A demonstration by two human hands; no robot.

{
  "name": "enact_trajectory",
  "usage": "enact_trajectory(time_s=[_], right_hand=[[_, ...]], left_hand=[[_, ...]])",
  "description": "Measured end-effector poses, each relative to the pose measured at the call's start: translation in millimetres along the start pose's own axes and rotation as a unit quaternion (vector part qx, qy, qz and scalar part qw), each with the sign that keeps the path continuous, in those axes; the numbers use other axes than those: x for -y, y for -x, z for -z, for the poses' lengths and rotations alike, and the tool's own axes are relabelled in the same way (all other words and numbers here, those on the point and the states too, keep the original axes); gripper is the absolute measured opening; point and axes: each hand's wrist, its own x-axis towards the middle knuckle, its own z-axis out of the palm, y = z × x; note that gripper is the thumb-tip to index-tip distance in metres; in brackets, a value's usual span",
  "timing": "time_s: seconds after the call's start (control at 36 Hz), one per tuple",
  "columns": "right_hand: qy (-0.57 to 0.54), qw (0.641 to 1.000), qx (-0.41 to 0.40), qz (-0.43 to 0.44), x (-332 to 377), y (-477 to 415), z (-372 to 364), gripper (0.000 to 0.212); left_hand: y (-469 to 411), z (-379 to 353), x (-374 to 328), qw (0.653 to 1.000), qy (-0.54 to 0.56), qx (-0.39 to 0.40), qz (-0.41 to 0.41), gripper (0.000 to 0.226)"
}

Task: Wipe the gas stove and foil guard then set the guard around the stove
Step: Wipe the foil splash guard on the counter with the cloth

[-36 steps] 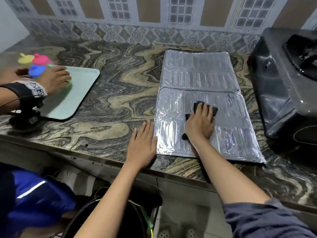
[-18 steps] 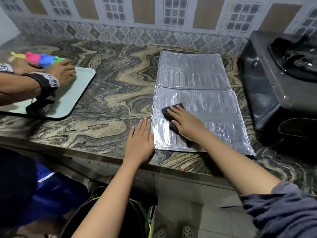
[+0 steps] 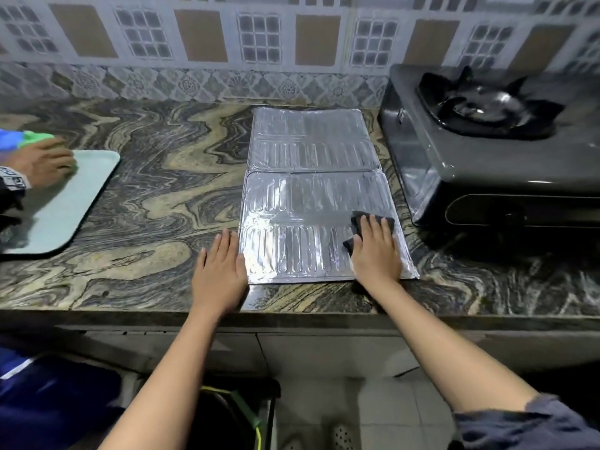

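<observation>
1. Two bare hands work at a dark marbled stone surface (image 3: 146, 190), seen from above by the person who owns them.
2. A silver foil guard (image 3: 311, 151) lies flat and unfolded at the middle of the surface. It runs from near the front edge back to the tiled wall (image 3: 259, 43). A crease across its middle divides it into a far panel and a near panel.
3. The right hand (image 3: 376, 254) rests palm down on the near panel, close to the guard's front right corner. Its fingers (image 3: 373, 228) are straight and slightly spread, pressing a small dark cloth (image 3: 357, 222) flat against the foil. The cloth shows beyond the fingertips and beside the thumb.
4. The left hand (image 3: 220, 274) lies palm down on the bare surface near the front edge. Its fingers (image 3: 227, 245) are straight and held close together, holding nothing. The thumb side touches the guard's left edge.
5. A black single-burner gas stove (image 3: 487, 164) stands at the right end of the surface, near the wall. It sits just beside the guard's right edge, apart from the cloth.
6. A pale green tray (image 3: 65, 203) lies at the left end of the surface.
7. Another person's hand (image 3: 42, 164) rests on the tray's far corner, over something green and blue that is too blurred to identify.
</observation>
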Motion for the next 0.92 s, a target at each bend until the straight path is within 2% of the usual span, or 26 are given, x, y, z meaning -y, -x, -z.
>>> enact_trajectory(time_s=[0.14,0.31,0.44,0.61,0.78,0.83,0.92], right_hand=[[0.0,1.0,0.007,0.007,7.7,2.0,-3.0,0.05],[-0.016,0.995,0.062,0.078,-7.9,-5.2,6.3,0.05],[-0.017,0.991,0.09,0.102,-24.4,-9.6,16.7,0.05],[0.002,0.999,0.035,0.036,-32.6,5.3,22.3,0.05],[-0.02,0.998,-0.009,-0.055,-9.2,24.5,14.1,0.05],[-0.027,0.998,-0.01,-0.062,2.5,28.8,12.2,0.05],[-0.02,1.0,0.009,-0.023,19.9,34.7,6.8,0.051]], left_hand=[[1.5,3.1,1.5,1.0,0.005,0.008,-0.012,0.052],[5.2,14.0,6.1,0.998,0.043,0.026,-0.025,0.055],[20.4,8.4,6.9,0.999,0.025,0.01,-0.021,0.054],[23.1,3.6,2.2,1.0,0.013,-0.002,0.003,0.052],[22.6,2.6,1.2,1.0,0.002,0.01,0.002,0.052],[22.4,3.0,1.5,1.0,-0.002,0.012,0.001,0.052],[22.2,5.0,1.2,1.0,-0.003,0.02,0.002,0.052]])
